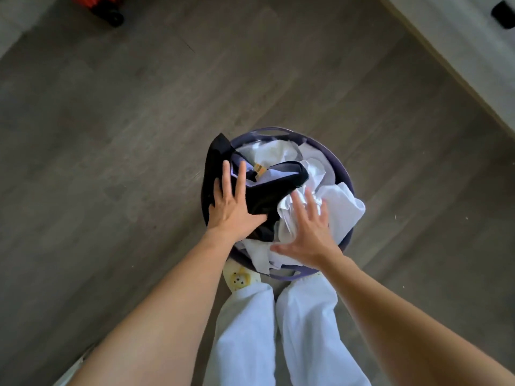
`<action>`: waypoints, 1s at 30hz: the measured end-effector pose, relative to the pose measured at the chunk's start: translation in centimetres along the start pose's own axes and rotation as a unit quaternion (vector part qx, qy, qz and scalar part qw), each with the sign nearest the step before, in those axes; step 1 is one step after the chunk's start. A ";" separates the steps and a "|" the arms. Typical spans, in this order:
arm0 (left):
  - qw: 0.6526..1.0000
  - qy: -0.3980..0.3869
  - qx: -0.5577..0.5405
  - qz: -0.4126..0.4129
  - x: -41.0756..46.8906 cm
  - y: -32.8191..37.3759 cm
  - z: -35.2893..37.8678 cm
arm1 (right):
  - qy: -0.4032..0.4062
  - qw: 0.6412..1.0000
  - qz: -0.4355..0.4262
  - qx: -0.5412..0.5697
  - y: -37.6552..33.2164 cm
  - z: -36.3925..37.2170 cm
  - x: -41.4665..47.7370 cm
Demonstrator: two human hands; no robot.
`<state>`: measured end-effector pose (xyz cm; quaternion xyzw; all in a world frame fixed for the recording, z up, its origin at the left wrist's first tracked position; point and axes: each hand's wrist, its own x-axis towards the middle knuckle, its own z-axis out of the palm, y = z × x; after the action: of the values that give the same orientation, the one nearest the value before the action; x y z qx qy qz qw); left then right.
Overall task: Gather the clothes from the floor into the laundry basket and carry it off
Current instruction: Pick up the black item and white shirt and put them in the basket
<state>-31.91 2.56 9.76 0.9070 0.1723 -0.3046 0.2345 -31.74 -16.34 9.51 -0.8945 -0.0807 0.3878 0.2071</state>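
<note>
A round purple laundry basket (347, 174) stands on the floor in front of my feet, heaped with clothes. A black garment (267, 196) with a small tan label drapes over its left rim. White clothes (342, 207) fill the right side and spill over the edge. My left hand (232, 204) lies flat, fingers spread, pressing on the black garment. My right hand (306, 232) presses with straight spread fingers on the white clothes.
Grey wood-look floor (111, 121) lies all round the basket. A red and black wheeled object (106, 8) sits at the top left. A light wall or furniture edge (459, 51) runs along the top right. My white trouser legs and a yellow slipper (239, 280) are below the basket.
</note>
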 end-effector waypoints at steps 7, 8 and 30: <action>0.968 -0.022 0.188 0.164 1.7 -0.3 1.0 | 0.014 0.994 0.102 0.034 1.0 -0.3 2.3; 0.958 -0.036 0.221 0.176 1.9 -0.5 1.3 | -0.005 0.993 0.119 0.013 1.3 -0.3 2.7; 0.966 -0.119 0.222 0.054 4.8 -0.3 4.0 | -0.094 0.981 0.170 -0.002 3.0 1.3 5.7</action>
<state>-30.26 1.54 3.81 0.9015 0.0219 -0.4276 0.0625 -28.87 -16.90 3.63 -0.8552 0.0526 0.4995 0.1282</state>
